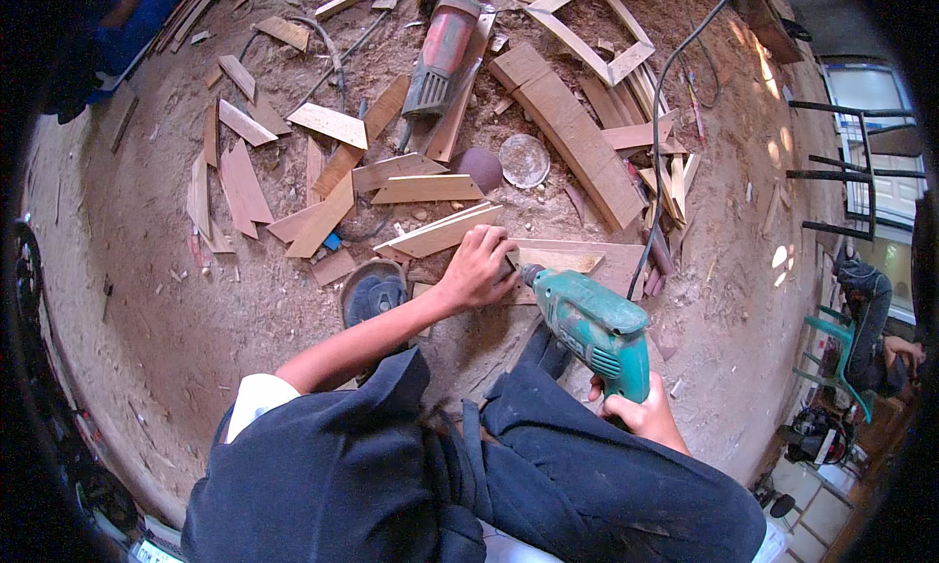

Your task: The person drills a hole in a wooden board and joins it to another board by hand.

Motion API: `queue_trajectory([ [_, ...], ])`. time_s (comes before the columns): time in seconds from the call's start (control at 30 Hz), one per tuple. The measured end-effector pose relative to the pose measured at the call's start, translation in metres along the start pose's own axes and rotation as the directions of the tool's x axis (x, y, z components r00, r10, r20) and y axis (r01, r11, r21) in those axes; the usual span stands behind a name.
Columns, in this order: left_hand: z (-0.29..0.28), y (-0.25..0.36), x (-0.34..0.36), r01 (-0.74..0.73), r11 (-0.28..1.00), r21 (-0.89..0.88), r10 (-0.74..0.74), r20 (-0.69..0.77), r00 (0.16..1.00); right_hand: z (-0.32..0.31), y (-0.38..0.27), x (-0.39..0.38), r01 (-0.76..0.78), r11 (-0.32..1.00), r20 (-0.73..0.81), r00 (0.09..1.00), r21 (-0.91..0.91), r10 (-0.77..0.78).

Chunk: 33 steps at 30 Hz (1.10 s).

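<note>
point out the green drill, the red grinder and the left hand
Green drill (593, 316), head view: middle of its body.
Red grinder (447, 52), head view: on its casing.
Left hand (477, 269), head view: back of the hand.

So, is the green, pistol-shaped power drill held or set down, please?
Held: the right hand grips the handle of the green drill.

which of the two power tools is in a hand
The green drill, gripped by its handle in the right hand. The other, the red and grey grinder, lies among the wood pieces with no hand on it.
</note>
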<state>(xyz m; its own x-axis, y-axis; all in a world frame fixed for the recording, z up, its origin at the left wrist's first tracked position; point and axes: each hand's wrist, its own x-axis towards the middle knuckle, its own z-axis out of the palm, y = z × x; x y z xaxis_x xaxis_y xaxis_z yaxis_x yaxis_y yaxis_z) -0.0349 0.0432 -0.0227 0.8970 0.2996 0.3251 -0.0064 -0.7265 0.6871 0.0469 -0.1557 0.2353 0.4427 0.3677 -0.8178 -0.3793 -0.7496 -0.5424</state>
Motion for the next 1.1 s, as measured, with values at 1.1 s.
queue_trajectory([
  [1.1, 0.007, 0.004, -0.006, 0.047, 0.996, 0.075, -0.048, 0.014, 0.999, 0.013, -0.008, 0.002, -0.039, 0.999, -0.024, 0.999, -0.017, 0.038],
])
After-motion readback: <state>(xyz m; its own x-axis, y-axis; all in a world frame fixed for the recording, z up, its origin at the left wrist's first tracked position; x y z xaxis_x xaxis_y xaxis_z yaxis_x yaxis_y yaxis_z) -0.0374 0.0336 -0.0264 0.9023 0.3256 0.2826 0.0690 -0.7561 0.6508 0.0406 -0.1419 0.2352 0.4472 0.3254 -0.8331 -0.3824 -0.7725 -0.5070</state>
